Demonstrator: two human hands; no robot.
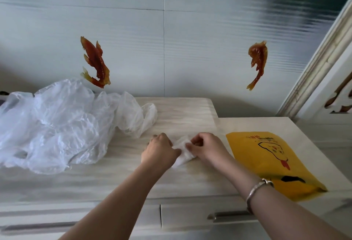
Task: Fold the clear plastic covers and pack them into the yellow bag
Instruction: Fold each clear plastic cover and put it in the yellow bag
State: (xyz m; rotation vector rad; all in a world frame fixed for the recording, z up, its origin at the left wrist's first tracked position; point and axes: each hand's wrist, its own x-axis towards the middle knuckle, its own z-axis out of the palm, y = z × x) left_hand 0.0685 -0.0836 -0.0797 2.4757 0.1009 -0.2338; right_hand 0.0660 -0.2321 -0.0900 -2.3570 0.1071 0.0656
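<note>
A small folded clear plastic cover (183, 152) lies on the pale wooden countertop (118, 171), between my two hands. My left hand (159, 149) grips its left side with curled fingers. My right hand (204, 147) pinches its right end between thumb and fingers. A big crumpled heap of clear plastic covers (57, 125) lies on the left of the countertop. The yellow bag (274, 163), printed with a black and red drawing, lies flat to the right of my right hand.
A tiled wall with two red fish decorations (95, 62) stands behind the counter. Drawers with metal handles (228, 216) run along the counter's front. A white door frame (323, 68) rises at the right. A silver bracelet (257, 190) circles my right wrist.
</note>
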